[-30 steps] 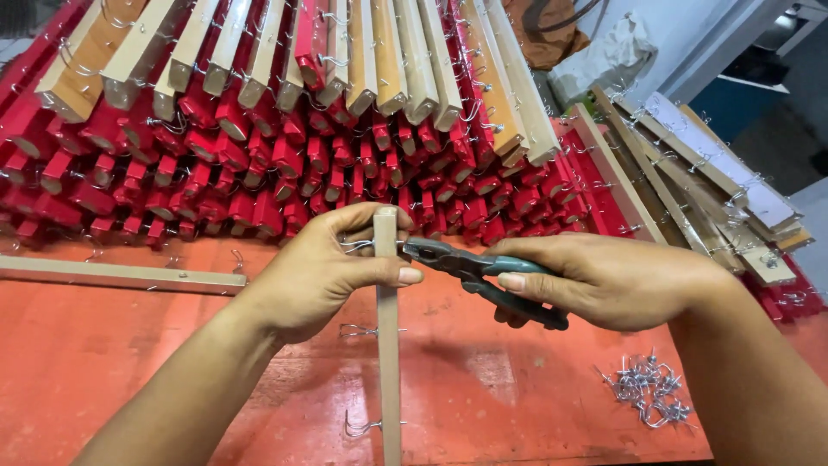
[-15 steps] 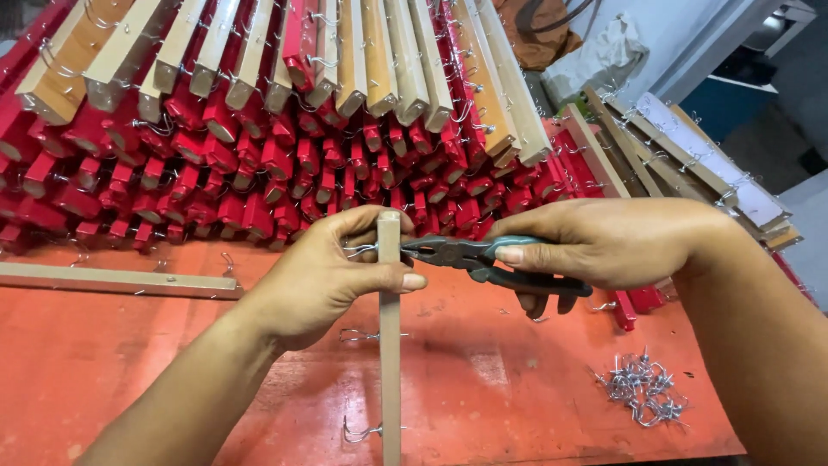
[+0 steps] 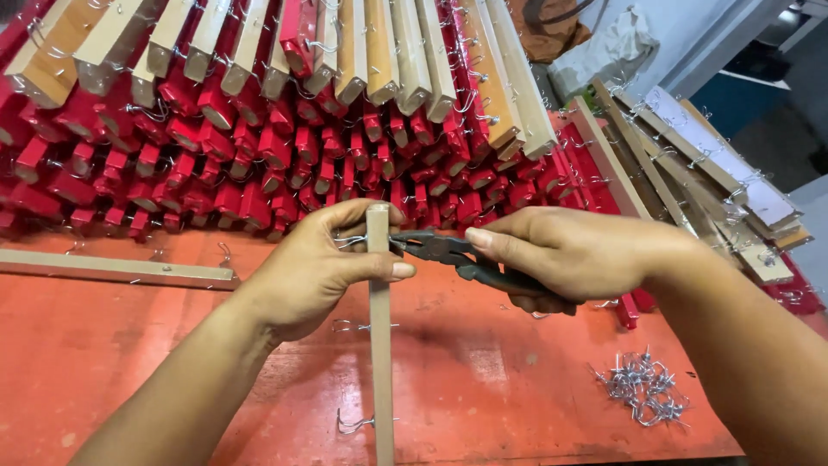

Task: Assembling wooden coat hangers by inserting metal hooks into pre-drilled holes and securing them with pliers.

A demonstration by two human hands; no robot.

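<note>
My left hand grips the top end of a thin wooden stick that runs toward me over the red table. Small wire hooks stick out of its left side. My right hand holds dark pliers, whose jaws meet the stick near its top, just beside my left thumb. A wire hook sits at that spot under my left fingers.
A large stack of red and bare wooden sticks with hooks fills the back of the red table. More bare sticks lie at the right. One loose stick lies at the left. A pile of loose wire hooks sits at the front right.
Both hands and the stick stay in nearly the same pose. The pliers remain at the stick's top, and my right hand has shifted slightly.
</note>
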